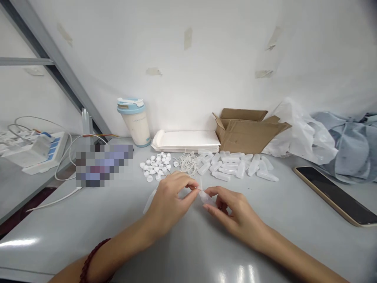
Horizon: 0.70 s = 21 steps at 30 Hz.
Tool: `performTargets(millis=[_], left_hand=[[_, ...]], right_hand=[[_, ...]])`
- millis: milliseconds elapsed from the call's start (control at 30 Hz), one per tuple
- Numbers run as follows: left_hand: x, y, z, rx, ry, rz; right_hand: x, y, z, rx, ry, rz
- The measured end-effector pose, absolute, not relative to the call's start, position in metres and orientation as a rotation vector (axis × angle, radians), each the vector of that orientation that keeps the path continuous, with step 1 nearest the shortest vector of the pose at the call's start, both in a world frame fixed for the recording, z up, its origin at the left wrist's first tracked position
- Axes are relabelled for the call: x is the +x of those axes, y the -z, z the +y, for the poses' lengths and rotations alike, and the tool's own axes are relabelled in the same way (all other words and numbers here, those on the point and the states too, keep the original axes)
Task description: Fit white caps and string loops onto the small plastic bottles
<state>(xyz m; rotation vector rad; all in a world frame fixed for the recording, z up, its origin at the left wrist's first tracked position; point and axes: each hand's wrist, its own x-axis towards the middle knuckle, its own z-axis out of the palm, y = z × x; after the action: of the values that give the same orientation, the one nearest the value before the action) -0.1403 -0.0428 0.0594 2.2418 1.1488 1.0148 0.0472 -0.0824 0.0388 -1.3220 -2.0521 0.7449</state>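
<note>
My right hand [232, 206] grips a small translucent plastic bottle [207, 197] between thumb and fingers, its narrow end tilted up toward the left. At that end my left hand [172, 196] pinches a thin white strand [200, 183], partly covered by the fingertips. Whether the strand is inside the bottle I cannot tell. Another translucent bottle [149, 202] lies on the table, partly behind my left hand. Beyond the hands are a cluster of small white caps [156, 165], a heap of thin white cords [188, 162] and several loose translucent bottles [229, 165].
A stack of white envelopes [188, 139] and an open cardboard box [247, 135] stand against the wall, with a lidded cup [136, 124] to their left. A phone [335, 194] and plastic bags [303, 131] are at right. Cables and a power strip [48, 151] lie left.
</note>
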Motion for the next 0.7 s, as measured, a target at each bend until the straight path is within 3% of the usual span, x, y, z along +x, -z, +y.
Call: performTargets(millis=[700], left_hand=[[-0.14, -0.046, -0.05, 2.541, -0.97, 0.906]], right_hand=[[0.05, -0.033, -0.079, -1.281, -0.567, -1.958]])
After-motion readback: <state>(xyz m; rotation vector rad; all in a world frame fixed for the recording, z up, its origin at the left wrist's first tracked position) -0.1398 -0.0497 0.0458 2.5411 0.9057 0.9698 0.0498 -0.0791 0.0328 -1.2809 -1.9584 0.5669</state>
